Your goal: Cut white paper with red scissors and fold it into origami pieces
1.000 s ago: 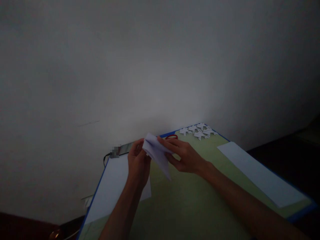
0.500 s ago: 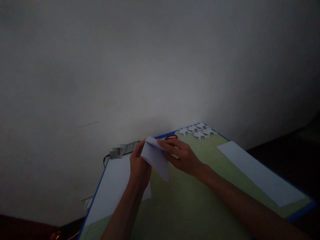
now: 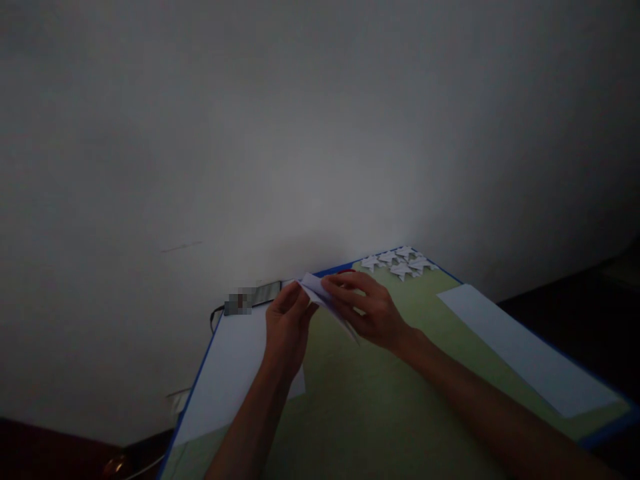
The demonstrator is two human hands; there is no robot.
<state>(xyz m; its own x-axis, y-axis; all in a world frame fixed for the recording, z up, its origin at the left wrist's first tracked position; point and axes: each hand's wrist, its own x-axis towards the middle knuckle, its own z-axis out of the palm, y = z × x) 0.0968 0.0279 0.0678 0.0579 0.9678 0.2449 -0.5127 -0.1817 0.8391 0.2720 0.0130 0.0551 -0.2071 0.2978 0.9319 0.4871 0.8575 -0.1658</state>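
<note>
A folded sheet of white paper (image 3: 316, 288) is held up above the table between my two hands. My left hand (image 3: 289, 320) pinches its left corner. On the opposite side, the fingers of my right hand (image 3: 367, 307) grip the paper along its upper right part. One flap of it slants down to the right, seen nearly edge-on below my right fingers. Behind that hand, a red loop-shaped handle (image 3: 346, 271) is mostly hidden. White paper (image 3: 225, 373) lies on the table left of my left wrist.
The green tabletop (image 3: 345, 400) has a blue edge and meets a grey wall. Several folded paper figures (image 3: 400, 262) lie in its far right corner. A white paper strip (image 3: 525, 350) runs along the right edge. A phone (image 3: 265, 293) with a cable lies at the far left.
The paper has turned in my hands: its broad hanging flap faced me before and now shows nearly edge-on. My left fingers have closed nearer its top left corner.
</note>
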